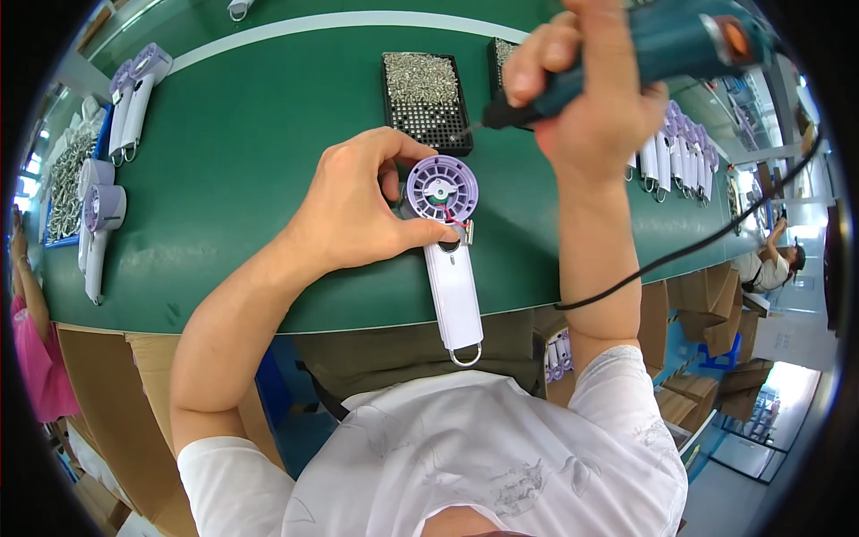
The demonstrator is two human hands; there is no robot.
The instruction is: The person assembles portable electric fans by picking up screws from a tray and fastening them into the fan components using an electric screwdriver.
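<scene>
My left hand [344, 206] is closed around the head of a white and purple handheld fan [458, 300], thumb below and fingers above. The fan's round purple housing is open, with a small motor part and red wire showing. Its white handle points toward me over the table edge, ending in a loop. My right hand [595, 116], raised at the upper right and a little blurred, grips a teal electric screwdriver [667, 54]. Its bit points left, close to the corner of a black screw tray [389, 94] filled with small screws at its far part.
Several white and purple fans stand at the right [676, 157] and lie at the left [100, 210]. A blue bin [63, 240] of metal parts sits at the far left. The screwdriver's black cord [680, 257] hangs across my right forearm. Cardboard boxes [112, 394] stand below the green table [268, 107].
</scene>
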